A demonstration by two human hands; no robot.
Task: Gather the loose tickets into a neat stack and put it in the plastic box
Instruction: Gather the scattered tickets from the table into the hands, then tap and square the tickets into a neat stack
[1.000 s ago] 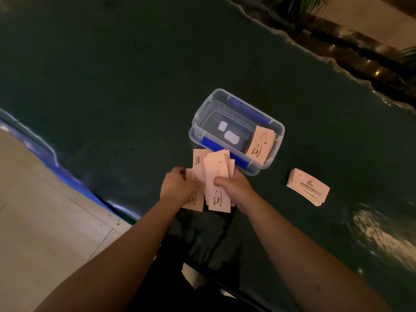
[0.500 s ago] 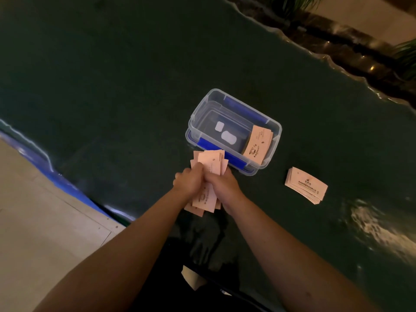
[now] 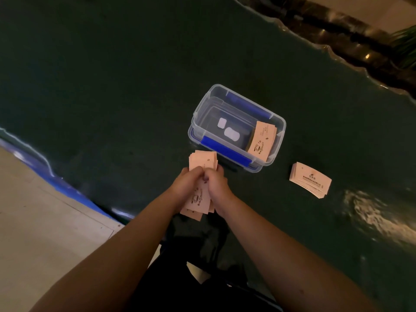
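My left hand (image 3: 188,184) and my right hand (image 3: 218,188) press together around a bundle of pink tickets (image 3: 202,163), which sticks out above and below my fingers, its edges slightly uneven. Just beyond it stands the clear plastic box (image 3: 279,126) with blue clips, open on top. Inside the box a stack of pink tickets (image 3: 262,139) leans against the right wall. Another ticket stack (image 3: 310,180) lies on the dark green table to the right of the box.
The dark green table (image 3: 112,75) has a wavy near edge at the left, with pale floor (image 3: 33,221) below it. A dark rocky border with plants (image 3: 360,41) runs along the far right edge. Two white labels lie on the box bottom.
The fanned tickets have been pushed together: my hands closed in from both sides and now squeeze them into one tighter bundle. The box and the other stacks have not moved.
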